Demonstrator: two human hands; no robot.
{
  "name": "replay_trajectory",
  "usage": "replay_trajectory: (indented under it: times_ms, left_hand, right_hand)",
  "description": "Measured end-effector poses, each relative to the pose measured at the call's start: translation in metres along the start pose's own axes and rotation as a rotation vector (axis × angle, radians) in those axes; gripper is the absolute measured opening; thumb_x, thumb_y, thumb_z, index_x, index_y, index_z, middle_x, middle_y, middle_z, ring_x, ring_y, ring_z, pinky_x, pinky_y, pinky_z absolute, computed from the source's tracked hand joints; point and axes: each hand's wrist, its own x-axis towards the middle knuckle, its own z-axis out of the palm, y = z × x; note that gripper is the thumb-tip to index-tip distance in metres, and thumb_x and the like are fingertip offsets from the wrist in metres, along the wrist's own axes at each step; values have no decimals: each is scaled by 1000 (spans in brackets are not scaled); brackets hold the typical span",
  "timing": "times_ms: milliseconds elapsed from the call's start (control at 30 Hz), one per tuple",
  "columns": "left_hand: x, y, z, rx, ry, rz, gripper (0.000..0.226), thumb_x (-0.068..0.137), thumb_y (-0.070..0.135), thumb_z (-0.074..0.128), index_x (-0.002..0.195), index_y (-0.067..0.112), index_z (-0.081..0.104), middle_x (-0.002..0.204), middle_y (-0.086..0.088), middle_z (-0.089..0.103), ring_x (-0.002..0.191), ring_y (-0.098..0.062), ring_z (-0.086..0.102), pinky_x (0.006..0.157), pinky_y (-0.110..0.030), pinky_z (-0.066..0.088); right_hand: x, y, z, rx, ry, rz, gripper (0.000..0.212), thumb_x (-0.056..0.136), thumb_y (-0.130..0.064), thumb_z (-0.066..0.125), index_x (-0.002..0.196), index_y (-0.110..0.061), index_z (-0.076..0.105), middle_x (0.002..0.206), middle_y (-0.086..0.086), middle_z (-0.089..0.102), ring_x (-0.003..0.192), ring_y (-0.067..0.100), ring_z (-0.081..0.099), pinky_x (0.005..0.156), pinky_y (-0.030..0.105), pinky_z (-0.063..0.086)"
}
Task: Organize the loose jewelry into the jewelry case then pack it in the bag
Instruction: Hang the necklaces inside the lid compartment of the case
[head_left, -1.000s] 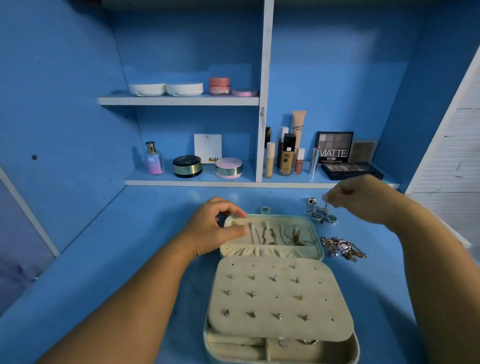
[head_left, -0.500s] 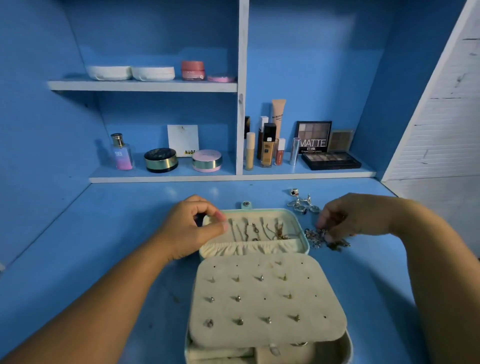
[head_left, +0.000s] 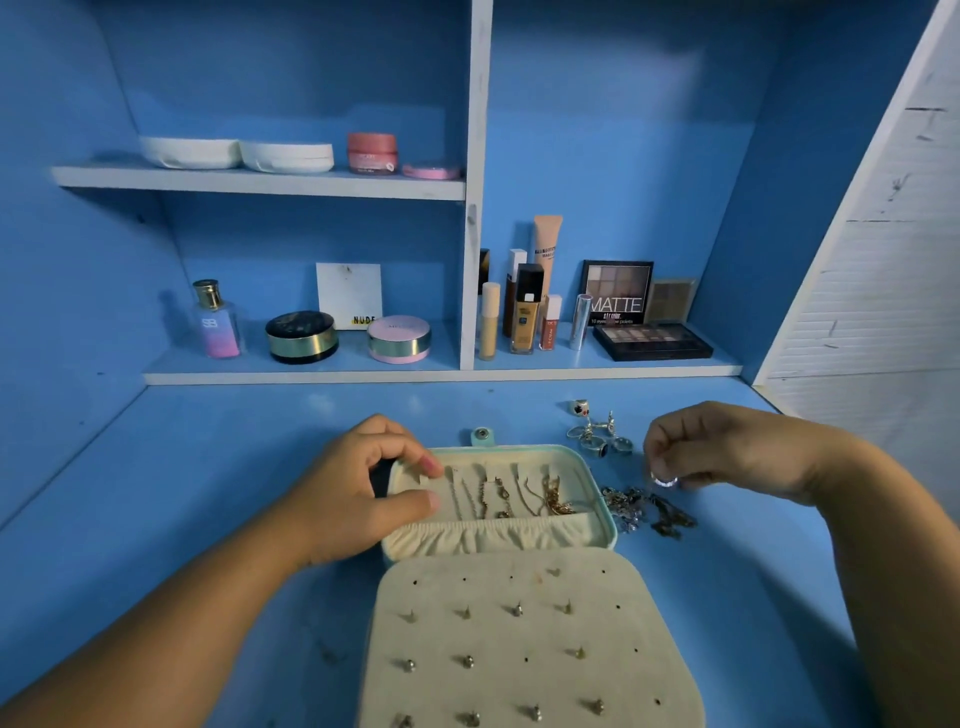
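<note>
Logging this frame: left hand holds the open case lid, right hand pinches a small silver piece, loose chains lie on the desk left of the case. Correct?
One slip. The head view shows the loose chains on the desk right of the case, not left. The rest holds: the left hand holds the open case lid, the right hand pinches a small silver piece.

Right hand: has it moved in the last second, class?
Yes. The right hand moved from the ring cluster toward the person; it pinches a ring above the chain pile beside the jewelry case.
</note>
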Motion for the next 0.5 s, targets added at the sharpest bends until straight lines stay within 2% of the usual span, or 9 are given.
replay_trajectory:
  times_ms: [100,167,233,300,400,500]
  left_hand:
    - [-1,3,-1,-2,-7,-12,36,54,53,69,87,39,73,98,11,58,91,-5,63,86,-23,45]
    - [-2,5,-1,6,-11,-21,36,54,53,68,87,40,73,98,11,58,91,-5,62,87,-24,45]
    - [-3,6,0,30,-13,-25,35,55,54,68,87,42,72,97,15,56,92,-5,62,88,-26,47]
    - [-4,8,2,55,4,-24,36,56,56,67,88,43,71,96,19,53,94,-4,60,89,-29,48]
    - [-5,14,6,65,88,21,34,60,56,66,87,35,73,99,21,52,104,-4,56,96,-30,46]
    - [-9,26,9,46,135,105,34,69,53,63,95,32,72,103,19,55,113,-7,54,101,-30,42]
  right_hand:
    - [-4,-5,0,199,1,-87,7,70,-15,63,74,-9,62,70,6,63,67,16,59,70,25,47]
    - [-5,-12,3,311,-2,-192,10,71,-16,68,76,-9,62,69,6,61,65,16,58,65,24,48]
    - [-4,-22,11,445,-3,-330,24,67,-28,82,75,-14,65,69,8,61,64,16,56,63,23,48]
    - [0,-34,26,557,25,-451,32,62,-39,85,76,-17,66,72,8,63,64,17,56,62,23,48]
    - [7,-49,55,632,108,-546,25,68,-37,80,80,-20,66,79,7,69,67,17,57,64,22,50]
    - [11,-58,82,657,138,-537,20,76,-23,66,88,-9,59,84,12,72,69,19,60,66,24,51]
